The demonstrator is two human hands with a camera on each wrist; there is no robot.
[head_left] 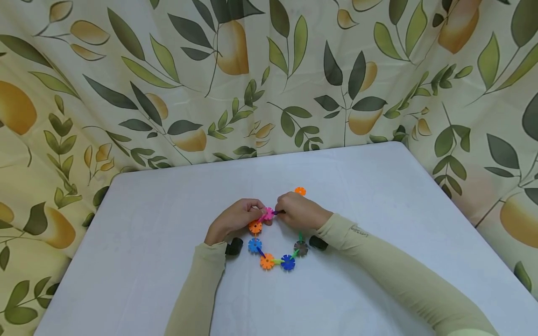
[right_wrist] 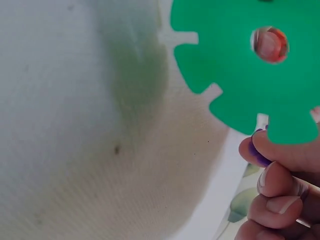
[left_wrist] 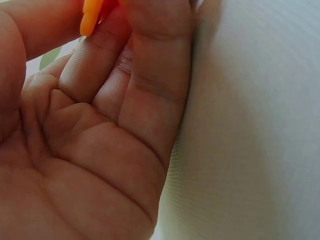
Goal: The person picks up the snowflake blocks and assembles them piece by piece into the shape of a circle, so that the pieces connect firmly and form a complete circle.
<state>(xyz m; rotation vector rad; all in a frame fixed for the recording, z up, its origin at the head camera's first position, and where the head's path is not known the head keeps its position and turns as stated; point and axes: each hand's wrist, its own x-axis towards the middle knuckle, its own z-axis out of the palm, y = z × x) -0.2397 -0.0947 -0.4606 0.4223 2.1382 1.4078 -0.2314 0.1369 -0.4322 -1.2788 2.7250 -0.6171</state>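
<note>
A chain of notched plastic snowflake discs curves in a loop between the hands. My left hand (head_left: 235,218) pinches the chain's left end at a pink disc (head_left: 269,213), with an orange disc (head_left: 255,227) just below its fingertips. In the left wrist view an orange disc edge (left_wrist: 90,17) shows by the curled fingers. My right hand (head_left: 304,211) pinches a purple disc (right_wrist: 259,154) between thumb and forefinger, its edge right at the pink disc. A green disc (right_wrist: 235,65) hangs close before the right wrist camera, partly covering the fingers.
The loop's lower part has a light blue disc (head_left: 254,245), an orange disc (head_left: 266,262), a dark blue disc (head_left: 287,262) and a grey disc (head_left: 300,248). Another orange disc (head_left: 300,191) shows beyond the right hand. A white-covered table (head_left: 147,261) meets a leaf-patterned curtain (head_left: 235,116).
</note>
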